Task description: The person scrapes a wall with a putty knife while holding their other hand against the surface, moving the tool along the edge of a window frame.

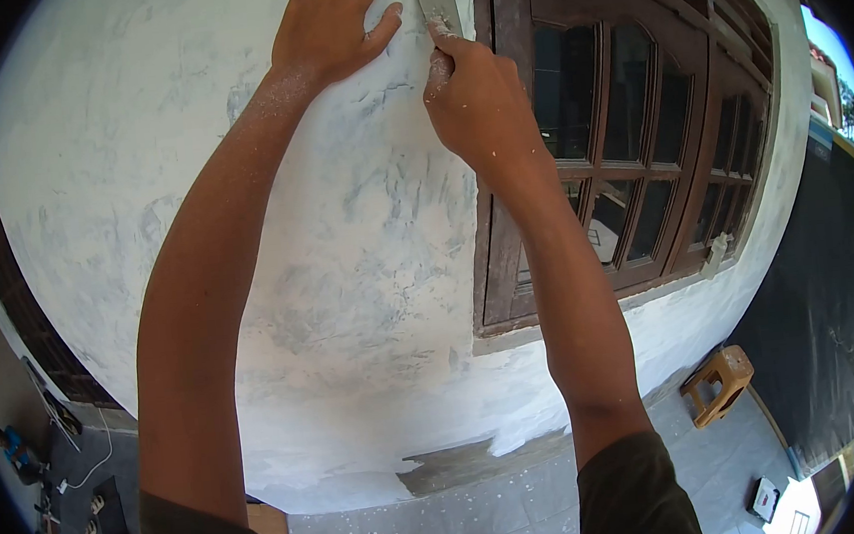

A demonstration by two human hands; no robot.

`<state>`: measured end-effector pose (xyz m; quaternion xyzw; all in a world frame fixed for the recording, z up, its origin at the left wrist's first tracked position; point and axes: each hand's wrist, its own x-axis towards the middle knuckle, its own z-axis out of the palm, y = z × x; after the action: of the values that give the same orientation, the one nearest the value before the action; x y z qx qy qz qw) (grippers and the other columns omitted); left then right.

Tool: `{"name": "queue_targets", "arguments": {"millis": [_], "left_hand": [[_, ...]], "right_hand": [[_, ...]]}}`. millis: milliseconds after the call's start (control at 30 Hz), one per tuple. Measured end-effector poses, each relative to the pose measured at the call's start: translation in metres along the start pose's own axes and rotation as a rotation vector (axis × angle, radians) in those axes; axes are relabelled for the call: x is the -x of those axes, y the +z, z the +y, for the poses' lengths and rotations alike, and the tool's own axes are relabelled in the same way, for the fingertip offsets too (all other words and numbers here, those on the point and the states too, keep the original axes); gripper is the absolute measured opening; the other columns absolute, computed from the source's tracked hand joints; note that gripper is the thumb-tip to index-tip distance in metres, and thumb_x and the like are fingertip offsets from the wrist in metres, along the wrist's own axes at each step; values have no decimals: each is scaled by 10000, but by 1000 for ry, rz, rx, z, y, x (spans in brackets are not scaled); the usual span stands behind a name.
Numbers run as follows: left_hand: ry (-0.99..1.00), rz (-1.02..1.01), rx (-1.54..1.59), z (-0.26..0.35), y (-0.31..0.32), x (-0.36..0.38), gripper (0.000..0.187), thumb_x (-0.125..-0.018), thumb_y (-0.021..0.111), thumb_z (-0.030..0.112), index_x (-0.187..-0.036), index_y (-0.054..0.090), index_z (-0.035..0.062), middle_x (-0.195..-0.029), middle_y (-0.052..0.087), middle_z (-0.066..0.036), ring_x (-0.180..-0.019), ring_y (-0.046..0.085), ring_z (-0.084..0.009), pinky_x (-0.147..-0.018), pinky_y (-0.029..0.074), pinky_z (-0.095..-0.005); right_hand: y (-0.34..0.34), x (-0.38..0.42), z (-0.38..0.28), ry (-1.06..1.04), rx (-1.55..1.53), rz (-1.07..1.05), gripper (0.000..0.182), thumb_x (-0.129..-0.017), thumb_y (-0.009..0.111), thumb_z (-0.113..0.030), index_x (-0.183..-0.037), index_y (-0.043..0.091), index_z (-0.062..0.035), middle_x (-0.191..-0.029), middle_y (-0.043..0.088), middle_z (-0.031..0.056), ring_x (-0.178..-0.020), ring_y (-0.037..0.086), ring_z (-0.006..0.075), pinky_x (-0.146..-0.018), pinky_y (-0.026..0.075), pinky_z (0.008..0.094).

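My right hand (482, 97) grips a putty knife (437, 3), its flat metal blade pointing up against the wall beside the window frame. White dust or filler specks the blade and the fingers. Higher and to the left, my left hand (330, 29) lies on the wall with its fingers spread, holding nothing; its fingertips run out of view at the top. The wall (346, 253) is white with patchy grey marks. A brown wooden window (617, 132) with several glass panes is just right of my right hand.
A brown stool (719, 385) stands on the grey floor at the right. Beyond it hangs a dark sheet (821, 306). Sandals (94, 516) and a white cable (101, 461) lie at the lower left. Something white and flat (763, 500) lies at the lower right.
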<state>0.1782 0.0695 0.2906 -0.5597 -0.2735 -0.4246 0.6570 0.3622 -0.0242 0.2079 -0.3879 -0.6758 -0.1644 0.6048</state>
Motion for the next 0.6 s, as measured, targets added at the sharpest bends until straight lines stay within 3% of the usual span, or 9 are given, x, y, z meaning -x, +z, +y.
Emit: {"name": "queue_targets", "arguments": {"millis": [67,267,367,433,600], "left_hand": [[14,-180,141,0,-19,-8,646,-1020,539,398,-1592,408,128,-1699,270,-176,-1586,209,-341,-1299,154,-519],[26,-185,106,0,-18,-8,644,-1027,531,402,-1602,394,147,-1706,255,-168,-1590,201,-334,-1301,147,-523],[2,-223,132,3,-23,-10,646,-1026,533,404,-1602,393,148,-1708,249,-169,-1590,199,-335,-1300,151,-528],[4,-213,129,0,-22,-11,648,-1023,538,400,-1603,393,149,-1707,250,-169,-1590,199,-336,-1299,152,-527],[7,-191,140,0,-20,-8,648,-1019,547,389,-1603,393,152,-1704,258,-168,-1590,199,-335,-1300,152,-525]], "right_hand": [[-4,-10,-5,49,-46,-47,387,-1012,533,-168,-1336,677,-15,-1033,723,325,-965,713,488,-909,563,497],[-7,-6,-1,-27,-29,16,375,-1018,522,-134,-1335,669,3,-1015,718,333,-944,710,494,-888,561,511],[-6,-1,-1,15,-56,-41,379,-951,574,-111,-1286,689,23,-1032,722,323,-967,707,509,-870,573,557],[-5,-12,-2,-23,-99,19,381,-1022,520,-149,-1340,665,1,-1029,715,334,-990,694,507,-900,554,520],[-4,-9,-8,14,-90,15,377,-1026,526,-147,-1345,663,-1,-1038,716,333,-1003,690,511,-908,550,523]]}}
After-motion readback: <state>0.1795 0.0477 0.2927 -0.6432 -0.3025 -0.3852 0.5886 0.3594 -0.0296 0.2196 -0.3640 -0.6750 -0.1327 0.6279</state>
